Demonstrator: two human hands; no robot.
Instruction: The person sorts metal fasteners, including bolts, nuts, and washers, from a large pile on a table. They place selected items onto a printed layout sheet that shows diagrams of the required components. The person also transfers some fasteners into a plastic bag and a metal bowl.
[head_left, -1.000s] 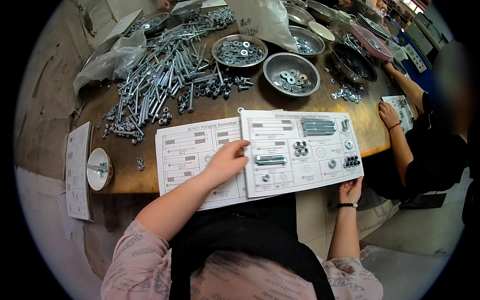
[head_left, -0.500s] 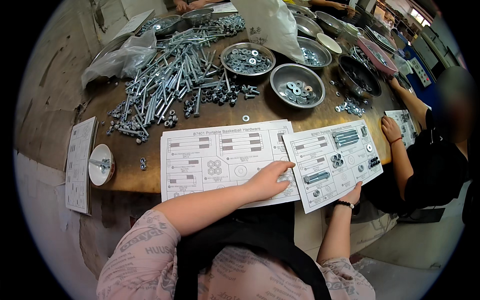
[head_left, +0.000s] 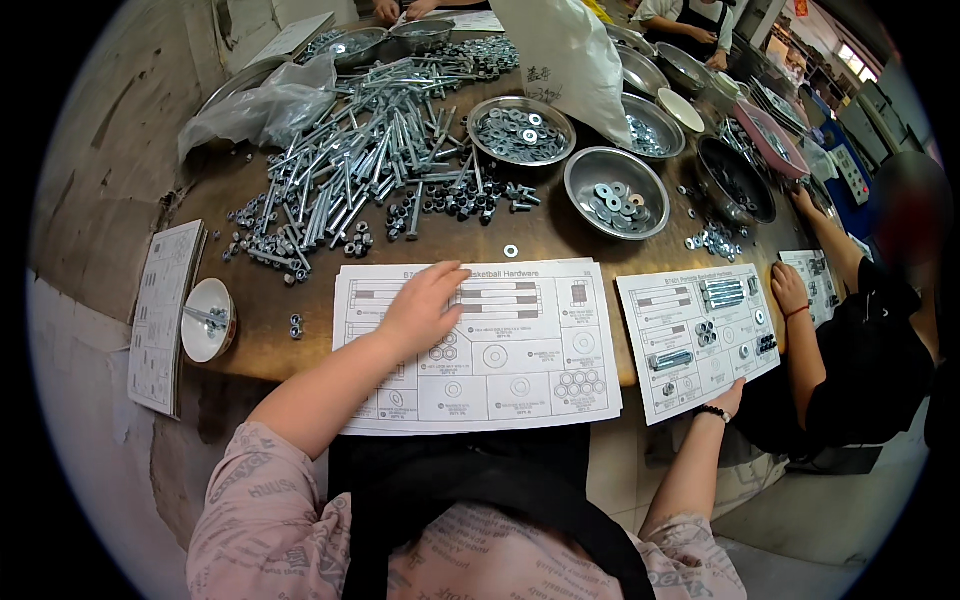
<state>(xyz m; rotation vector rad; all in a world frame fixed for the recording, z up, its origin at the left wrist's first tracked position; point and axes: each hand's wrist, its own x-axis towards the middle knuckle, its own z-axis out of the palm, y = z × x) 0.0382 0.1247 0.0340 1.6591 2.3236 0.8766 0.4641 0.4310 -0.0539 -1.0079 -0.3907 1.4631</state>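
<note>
Resting the bare left hand (head_left: 422, 308), palm down, over the upper left part of a stack of white rectangular printed sheets (head_left: 520, 355); extending the fingers loosely and gripping nothing visible. Spreading the stack across the near edge of a brown wooden tabletop (head_left: 270, 350), jutting past it toward a black apron (head_left: 460, 460).

Grasping, with the bare right hand (head_left: 731, 398), the lower edge of a white rectangular printed card (head_left: 718, 365); being unable to tell the finger positions underneath. Wearing a dark beaded bracelet (head_left: 712, 412) on that wrist. Holding the card at a slant to the right of the stack, leaving a narrow gap between the two. Displaying on the card two bundles of silver metal bolts (head_left: 722, 293), a cluster of silver hexagonal nuts (head_left: 706, 333) and a group of black nuts (head_left: 767, 344).

Facing, beyond the stack, a lone silver ring-shaped washer (head_left: 511, 251), a round steel bowl (head_left: 615, 168) holding more washers, and a broad heap of long silver bolts (head_left: 355, 150) farther left. Having at far left a small white round bowl (head_left: 205, 340) containing bolts. Working beside a black-clad co-worker (head_left: 870, 350) on the right.
</note>
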